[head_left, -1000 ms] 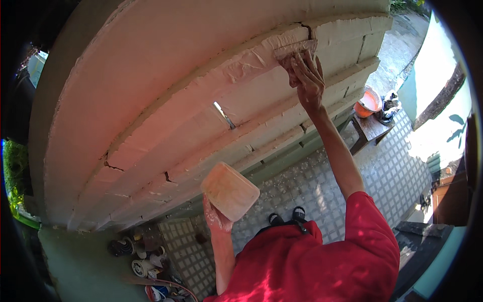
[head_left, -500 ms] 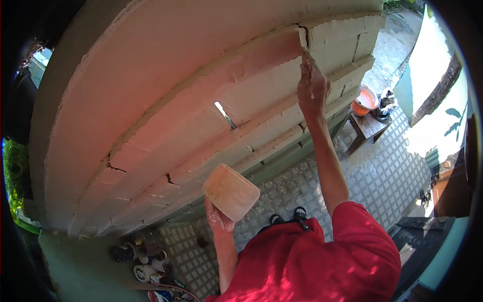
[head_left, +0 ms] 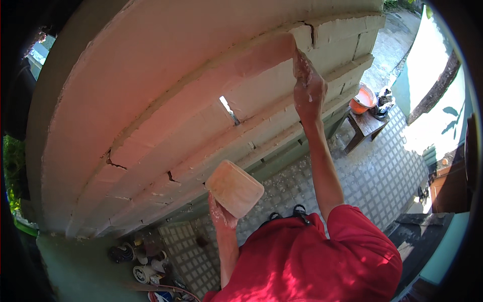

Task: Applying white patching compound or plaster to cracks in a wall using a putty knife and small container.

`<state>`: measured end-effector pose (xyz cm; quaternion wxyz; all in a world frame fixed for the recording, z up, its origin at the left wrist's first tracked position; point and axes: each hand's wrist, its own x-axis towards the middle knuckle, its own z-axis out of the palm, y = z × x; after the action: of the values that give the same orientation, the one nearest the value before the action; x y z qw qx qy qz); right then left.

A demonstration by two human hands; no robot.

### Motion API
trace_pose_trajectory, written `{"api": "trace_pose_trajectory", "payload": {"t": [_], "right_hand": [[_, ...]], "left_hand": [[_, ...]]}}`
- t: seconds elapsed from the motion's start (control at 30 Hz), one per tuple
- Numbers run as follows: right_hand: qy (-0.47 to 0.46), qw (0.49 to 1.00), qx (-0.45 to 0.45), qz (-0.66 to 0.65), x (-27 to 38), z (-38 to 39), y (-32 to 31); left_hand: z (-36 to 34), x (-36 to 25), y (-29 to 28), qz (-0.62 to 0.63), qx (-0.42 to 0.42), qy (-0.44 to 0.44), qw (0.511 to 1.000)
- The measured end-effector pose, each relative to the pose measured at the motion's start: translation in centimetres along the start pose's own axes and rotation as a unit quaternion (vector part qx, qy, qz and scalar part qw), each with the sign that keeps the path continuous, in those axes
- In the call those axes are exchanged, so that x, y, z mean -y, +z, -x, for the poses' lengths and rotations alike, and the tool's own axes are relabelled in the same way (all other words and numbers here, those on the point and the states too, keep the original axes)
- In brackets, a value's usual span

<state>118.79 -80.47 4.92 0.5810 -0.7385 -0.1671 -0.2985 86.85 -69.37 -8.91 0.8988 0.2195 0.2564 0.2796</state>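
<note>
My left hand (head_left: 221, 214), smeared with pale paint, grips a rectangular plastic tub (head_left: 234, 189) stained pinkish-beige, from below and its near side. What is inside the tub cannot be told. My right hand (head_left: 309, 90), spattered with white, is raised and closed against a long ridged wooden panel (head_left: 261, 90). Its fingers are pressed together around something thin that I cannot make out. A smooth pink painted strip (head_left: 241, 60) runs along the upper board and ends at my right fingertips. Beyond them the board is pale, with a dark crack (head_left: 310, 34).
An orange bucket (head_left: 363, 99) of pinkish liquid and a black plastic bag (head_left: 383, 103) sit on a small wooden stool (head_left: 366, 126) to the right. Jars and cans (head_left: 142, 273) stand at lower left. Tiled floor (head_left: 382, 166) lies below; a narrow gap (head_left: 229, 109) pierces the panel.
My right hand has shifted slightly left and down along the board, uncovering more of the dark crack. The tub in my left hand has moved a little right and up in the picture.
</note>
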Motion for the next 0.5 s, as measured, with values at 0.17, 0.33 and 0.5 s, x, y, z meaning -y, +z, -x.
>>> {"api": "trace_pose_trajectory", "payload": {"t": [0.17,0.33,0.5], "right_hand": [[-0.037,0.997,0.065,0.003,4.8,4.1,2.0],[-0.112,0.979,0.152,-0.075,7.1,7.1,2.4],[-0.015,0.99,0.092,-0.105,5.3,5.3,1.5]], "left_hand": [[0.0,-0.4,-0.8,0.018,0.011,-0.009,1.0],[-0.4,-0.5,-0.6,0.013,0.014,-0.021,1.0],[-0.3,-0.6,-0.3,-0.007,0.011,-0.008,1.0]]}}
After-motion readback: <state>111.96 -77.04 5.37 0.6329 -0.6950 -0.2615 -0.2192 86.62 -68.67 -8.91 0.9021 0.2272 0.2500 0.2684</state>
